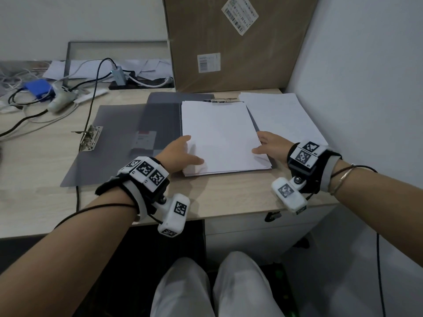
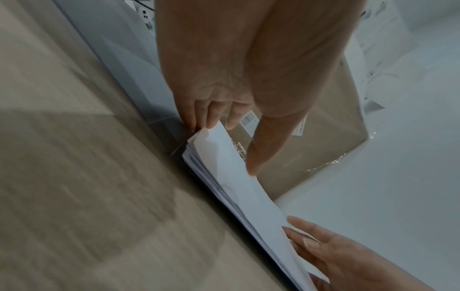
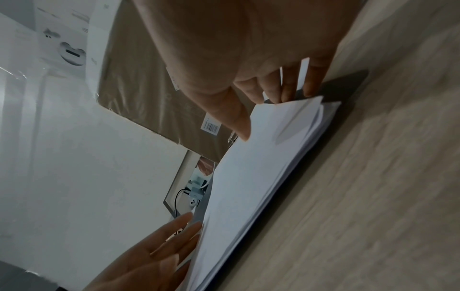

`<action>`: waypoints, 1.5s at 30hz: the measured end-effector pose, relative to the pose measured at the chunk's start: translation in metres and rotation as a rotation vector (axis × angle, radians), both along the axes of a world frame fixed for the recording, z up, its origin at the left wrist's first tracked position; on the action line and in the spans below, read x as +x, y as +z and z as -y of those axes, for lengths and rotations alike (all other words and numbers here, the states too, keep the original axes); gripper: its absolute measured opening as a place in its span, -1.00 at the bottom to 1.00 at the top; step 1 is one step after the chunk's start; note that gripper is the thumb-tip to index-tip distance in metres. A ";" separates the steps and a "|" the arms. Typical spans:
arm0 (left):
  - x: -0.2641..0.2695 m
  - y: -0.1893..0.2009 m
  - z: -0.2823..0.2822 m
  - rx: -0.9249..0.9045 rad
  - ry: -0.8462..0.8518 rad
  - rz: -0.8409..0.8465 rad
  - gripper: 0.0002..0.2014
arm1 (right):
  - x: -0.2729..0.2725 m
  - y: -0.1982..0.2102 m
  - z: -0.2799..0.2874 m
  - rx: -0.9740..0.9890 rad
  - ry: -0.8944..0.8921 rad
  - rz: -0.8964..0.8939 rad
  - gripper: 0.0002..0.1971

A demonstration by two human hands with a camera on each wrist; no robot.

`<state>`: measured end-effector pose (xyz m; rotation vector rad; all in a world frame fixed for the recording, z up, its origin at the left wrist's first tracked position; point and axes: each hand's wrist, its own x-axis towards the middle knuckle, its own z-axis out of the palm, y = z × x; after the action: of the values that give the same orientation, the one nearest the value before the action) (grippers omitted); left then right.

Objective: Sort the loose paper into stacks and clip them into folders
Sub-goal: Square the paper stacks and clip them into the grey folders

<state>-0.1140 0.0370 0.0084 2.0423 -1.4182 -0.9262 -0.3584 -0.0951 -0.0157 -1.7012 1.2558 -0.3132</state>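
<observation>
A stack of white paper (image 1: 219, 136) lies on the right half of an open grey folder (image 1: 160, 115), its top edge at the folder's metal clip (image 1: 220, 100). My left hand (image 1: 191, 148) holds the stack's left edge, thumb on top and fingers against the side. My right hand (image 1: 257, 143) holds the right edge the same way. In the left wrist view the left hand (image 2: 231, 147) pinches the paper stack (image 2: 239, 193) near its corner. In the right wrist view the right hand (image 3: 259, 118) pinches the paper stack (image 3: 248, 177), whose edge is slightly lifted.
A pile of loose sheets (image 1: 281, 115) lies right of the folder by the wall. A second grey folder (image 1: 96, 156) with a metal clip (image 1: 89, 138) lies open at left. A big cardboard box (image 1: 229, 42) stands behind. Cables and a blue device (image 1: 37, 88) crowd the far left.
</observation>
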 end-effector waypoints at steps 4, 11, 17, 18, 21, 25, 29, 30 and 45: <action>0.009 0.000 0.008 -0.029 0.078 -0.088 -0.24 | 0.002 0.007 0.002 -0.032 0.012 -0.055 -0.09; 0.035 0.019 0.051 -0.040 0.065 -0.031 -0.06 | 0.023 0.055 0.048 -0.187 -0.118 -0.071 -0.46; 0.024 0.039 0.099 0.084 -0.182 0.205 -0.47 | 0.090 0.070 0.100 -0.203 -0.053 -0.159 -0.43; 0.025 0.036 0.107 0.104 -0.218 0.243 -0.48 | 0.100 0.070 0.107 -0.202 -0.015 -0.224 -0.39; 0.029 0.030 0.120 0.209 -0.321 0.313 -0.60 | 0.115 0.064 0.131 -0.189 0.002 -0.344 -0.38; 0.042 0.019 0.129 0.235 -0.410 0.349 -0.65 | 0.122 0.062 0.145 -0.187 0.058 -0.535 -0.84; 0.050 0.016 0.133 0.217 -0.434 0.318 -0.58 | 0.134 0.058 0.153 -0.295 0.076 -0.672 -0.64; 0.050 0.015 0.133 0.215 -0.431 0.310 -0.57 | 0.137 0.053 0.158 -0.304 0.024 -0.627 -0.69; 0.049 0.014 0.130 0.216 -0.424 0.320 -0.50 | 0.165 0.043 0.141 -0.447 0.228 -0.445 -0.39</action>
<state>-0.0654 -0.0933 0.0223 2.1602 -2.0601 -0.9828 -0.1938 -0.2362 0.0277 -2.3714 1.3543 -0.0780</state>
